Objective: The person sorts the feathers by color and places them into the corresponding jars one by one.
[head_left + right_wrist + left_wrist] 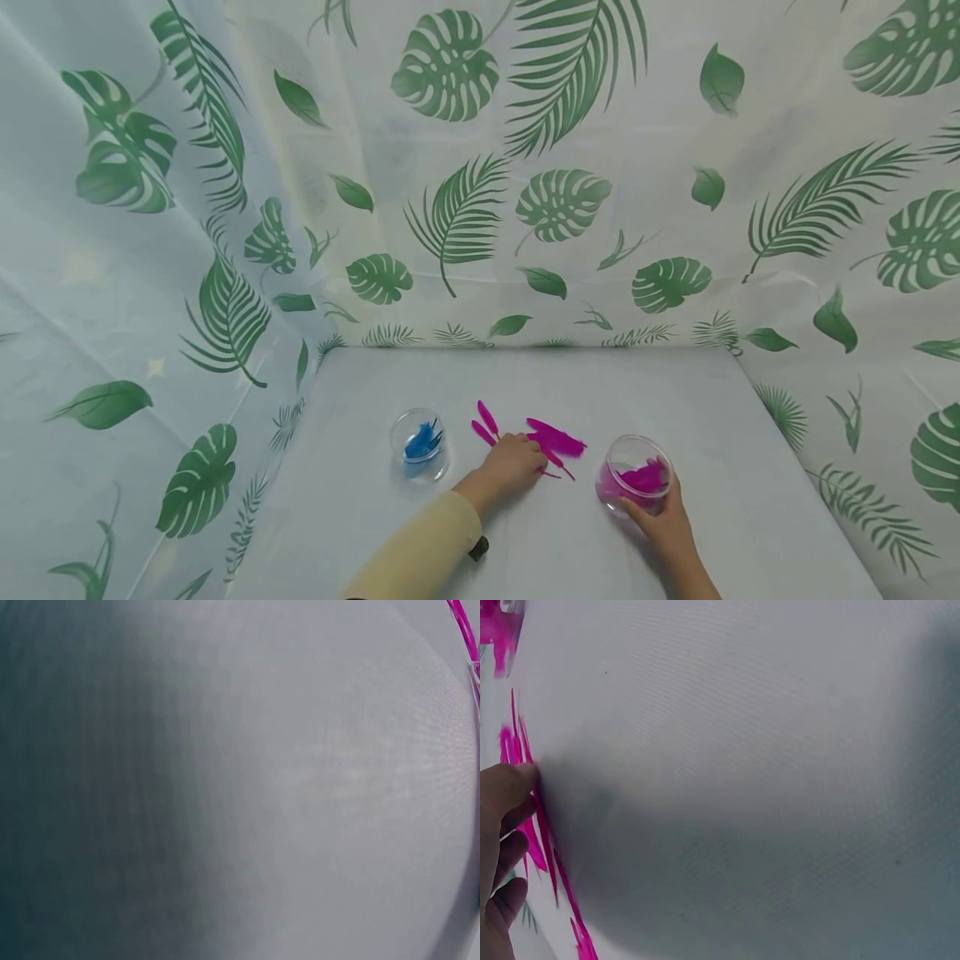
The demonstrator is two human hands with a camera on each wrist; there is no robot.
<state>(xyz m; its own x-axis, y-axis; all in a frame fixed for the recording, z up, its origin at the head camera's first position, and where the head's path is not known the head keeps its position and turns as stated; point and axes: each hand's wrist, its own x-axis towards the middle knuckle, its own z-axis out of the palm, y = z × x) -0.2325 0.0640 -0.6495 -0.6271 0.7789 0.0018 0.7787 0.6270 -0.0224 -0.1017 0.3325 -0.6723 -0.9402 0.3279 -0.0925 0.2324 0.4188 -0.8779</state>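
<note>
Magenta feathers (557,438) lie in a loose group on the table. My left hand (514,461) is down among them. In the left wrist view, the thumb and forefinger of this hand (502,802) pinch a thin magenta feather (544,825), with the other fingers curled behind. How many feathers are between the fingertips I cannot tell. My right hand (670,523) grips the side of a clear round jar (609,490) that has magenta feathers (643,479) inside. The right wrist view shows only a strip of magenta feather (463,628) at its edge, without the hand.
A second clear jar (397,439), holding blue feathers (423,442), stands to the left of my left hand. The white-covered table (525,375) meets leaf-patterned sheets (555,304) at the back and sides. A small black object (478,547) sits by the left sleeve.
</note>
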